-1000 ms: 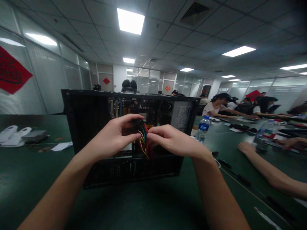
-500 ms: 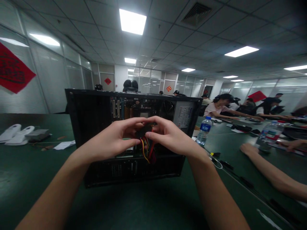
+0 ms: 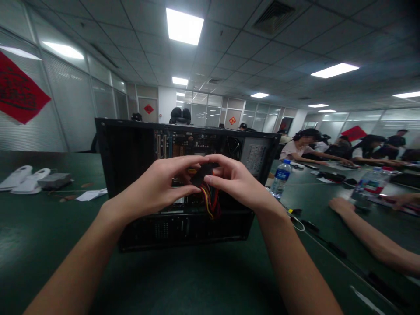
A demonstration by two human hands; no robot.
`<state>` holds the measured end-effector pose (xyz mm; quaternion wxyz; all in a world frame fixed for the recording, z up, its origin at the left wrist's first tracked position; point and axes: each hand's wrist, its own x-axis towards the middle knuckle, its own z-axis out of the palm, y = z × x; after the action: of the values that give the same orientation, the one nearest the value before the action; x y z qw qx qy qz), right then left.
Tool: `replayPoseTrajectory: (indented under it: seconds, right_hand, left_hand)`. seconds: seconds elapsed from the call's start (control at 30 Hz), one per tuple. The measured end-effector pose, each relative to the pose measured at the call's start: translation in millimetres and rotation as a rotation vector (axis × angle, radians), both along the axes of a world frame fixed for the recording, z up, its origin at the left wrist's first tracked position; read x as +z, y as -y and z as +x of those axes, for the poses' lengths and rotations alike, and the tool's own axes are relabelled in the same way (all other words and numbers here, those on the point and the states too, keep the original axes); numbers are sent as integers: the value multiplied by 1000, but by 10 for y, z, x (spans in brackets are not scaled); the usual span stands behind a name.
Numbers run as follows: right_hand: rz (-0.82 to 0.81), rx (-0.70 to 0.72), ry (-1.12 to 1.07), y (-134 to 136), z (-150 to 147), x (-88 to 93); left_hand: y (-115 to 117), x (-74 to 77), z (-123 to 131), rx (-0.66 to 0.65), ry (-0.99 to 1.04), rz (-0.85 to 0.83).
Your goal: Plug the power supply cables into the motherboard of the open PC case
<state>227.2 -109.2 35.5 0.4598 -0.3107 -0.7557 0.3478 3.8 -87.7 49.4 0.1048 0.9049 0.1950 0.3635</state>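
An open black computer case [image 3: 203, 232] stands on the green table, its circuit board, fan [image 3: 234, 148] and silver power supply [image 3: 254, 157] showing inside. In front of it, my left hand [image 3: 157, 183] and my right hand [image 3: 232, 179] meet at the fingertips around a bundle of cables [image 3: 210, 201]. The cables are red, yellow and black, with a black part at the top between my thumbs and fingers. Both hands are closed on this bundle. The fingers partly hide the upper end of the cables.
A water bottle with a blue cap [image 3: 281, 177] stands right of the case. Farther right are another person's forearm [image 3: 370, 232], a large bottle [image 3: 369, 183] and black cords. White slippers [image 3: 31, 181], a grey box [image 3: 54, 181] and paper [image 3: 92, 194] lie at left.
My hands and the cable bundle have shifted slightly right and up. More of the black part shows between my fingers. The case also appears a little farther right.
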Motion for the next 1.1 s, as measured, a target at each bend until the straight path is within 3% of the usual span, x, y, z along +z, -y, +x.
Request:
replayPoseTrajectory:
  seconds: [0.17, 0.6, 0.7, 0.83, 1.0, 1.1]
  right_hand:
    - [-10, 5, 8, 30, -26, 18]
    - [154, 59, 138, -37, -31, -59]
    - [374, -88, 264, -164, 13, -125]
    - [848, -379, 483, -454, 84, -333]
    - [1480, -494, 527, -666, 77, -558]
    - [1627, -489, 515, -670, 33, -596]
  left_hand:
    - [-58, -6, -23, 17, -25, 98]
    - [-168, -41, -45, 5, -131, 57]
    - [-177, -39, -47, 7, -162, 66]
    - [-223, -54, -54, 2, -191, 73]
    - [-323, -106, -70, 13, -191, 101]
    - [-387, -145, -59, 12, -195, 104]
